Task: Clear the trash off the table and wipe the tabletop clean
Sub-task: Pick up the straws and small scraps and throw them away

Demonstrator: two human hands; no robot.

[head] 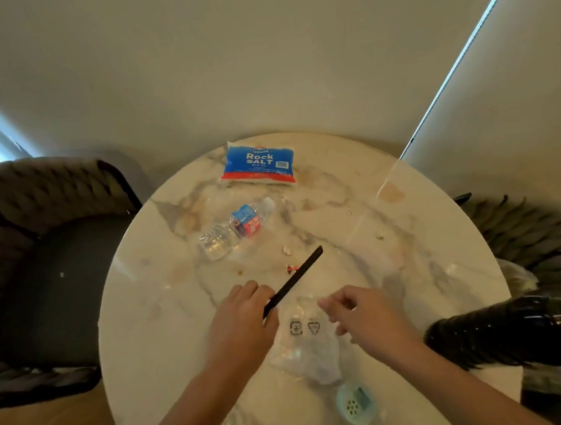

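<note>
Clearing barely begun on a littered marble surface (153, 327).

One black strip (294, 281) is pinched in the left hand (240, 322); the right hand (363, 319) hovers, fingers loosely apart, over one clear plastic bag (308, 357). One water bottle (236, 228), one salt packet (257, 163), one teal lid (356, 405) and scattered crumbs (287, 250) remain; no wiping is evident.

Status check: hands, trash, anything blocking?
Left hand grips black stick; right hand open over plastic bag. Bottle, salt bag, crumbs on table. Nothing blocking.
</note>
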